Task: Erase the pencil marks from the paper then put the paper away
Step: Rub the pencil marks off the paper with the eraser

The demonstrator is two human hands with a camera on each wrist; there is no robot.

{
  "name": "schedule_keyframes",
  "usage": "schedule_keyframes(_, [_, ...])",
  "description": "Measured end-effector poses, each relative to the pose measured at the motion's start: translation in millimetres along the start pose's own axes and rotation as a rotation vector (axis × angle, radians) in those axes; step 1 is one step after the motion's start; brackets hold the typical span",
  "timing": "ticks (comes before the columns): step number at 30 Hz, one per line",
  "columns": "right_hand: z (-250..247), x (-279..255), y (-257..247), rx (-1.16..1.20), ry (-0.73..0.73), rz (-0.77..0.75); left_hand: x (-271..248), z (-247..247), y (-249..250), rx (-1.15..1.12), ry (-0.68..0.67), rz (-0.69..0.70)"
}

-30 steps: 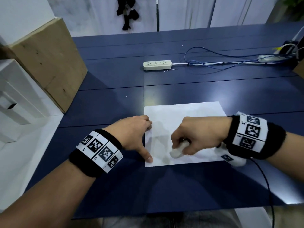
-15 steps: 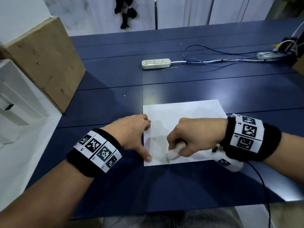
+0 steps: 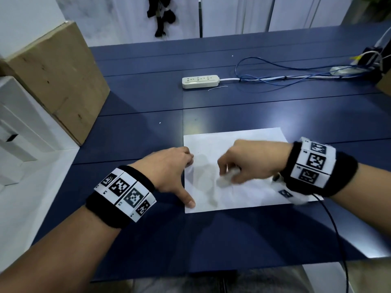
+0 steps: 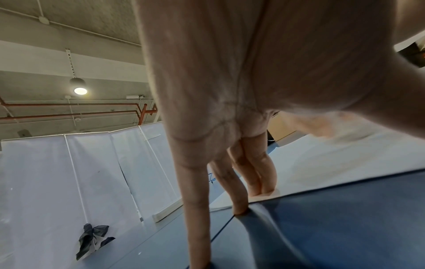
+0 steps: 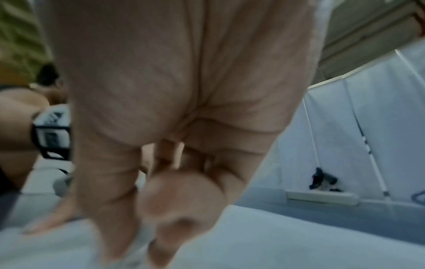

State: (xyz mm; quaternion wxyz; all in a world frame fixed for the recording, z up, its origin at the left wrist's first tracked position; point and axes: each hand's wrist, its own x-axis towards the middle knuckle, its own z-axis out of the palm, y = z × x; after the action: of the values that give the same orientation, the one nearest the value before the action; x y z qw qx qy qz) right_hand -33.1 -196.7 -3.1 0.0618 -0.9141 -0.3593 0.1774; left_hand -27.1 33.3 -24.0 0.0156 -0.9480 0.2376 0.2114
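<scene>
A white sheet of paper lies flat on the dark blue table. My left hand presses straight fingers and its thumb on the sheet's left edge, pinning the paper. Over the middle of the sheet my right hand, blurred by motion, grips a white eraser that touches the paper. In the right wrist view the eraser shows between thumb and finger. Pencil marks are too faint to make out.
A white power strip and blue cables lie further back on the table. A cardboard box and white boxes stand at the left. A black cable hangs from my right wrist.
My right hand has rubbed the eraser a little leftward, then away from me up the sheet. The left hand still pins the paper's left edge.
</scene>
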Motion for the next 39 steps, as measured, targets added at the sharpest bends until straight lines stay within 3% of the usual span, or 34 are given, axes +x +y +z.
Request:
schedule_keyframes(4, [-3.3,11.1,11.3,-0.071,0.153,0.102,-1.7,1.2,0.0,-0.020,0.009,-0.004])
schedule_keyframes(10, [4.4,-11.4,-10.1,0.076,-0.109,-0.034,0.0,-0.4,0.4,-0.008,-0.001,-0.013])
schedule_keyframes(14, [-2.3,6.7,8.7,-0.043,0.120,0.110,-2.5,-1.1,2.3,-0.008,0.005,-0.007])
schedule_keyframes(17, [-0.9,5.9,12.4,-0.047,0.172,0.112,-3.0,-0.9,2.3,-0.022,0.007,-0.009])
schedule_keyframes(22, [3.0,-11.5,-9.5,0.095,-0.110,-0.061,-0.6,-0.9,2.2,-0.008,-0.007,-0.015])
schedule_keyframes(26, [-3.8,4.9,10.2,0.032,0.102,0.092,-0.1,-1.1,2.3,-0.006,-0.001,-0.007])
schedule_keyframes(28, [-4.7,6.9,16.3,0.040,0.131,0.113,-0.6,-1.0,2.0,-0.008,-0.002,-0.010])
schedule_keyframes(34, [4.3,-9.4,-5.0,0.142,-0.154,-0.066,1.8,0.6,-0.2,-0.024,-0.003,-0.022])
schedule_keyframes(39, [-3.6,9.0,21.5,0.077,0.122,0.081,-0.5,-0.5,2.3,-0.022,-0.001,-0.010])
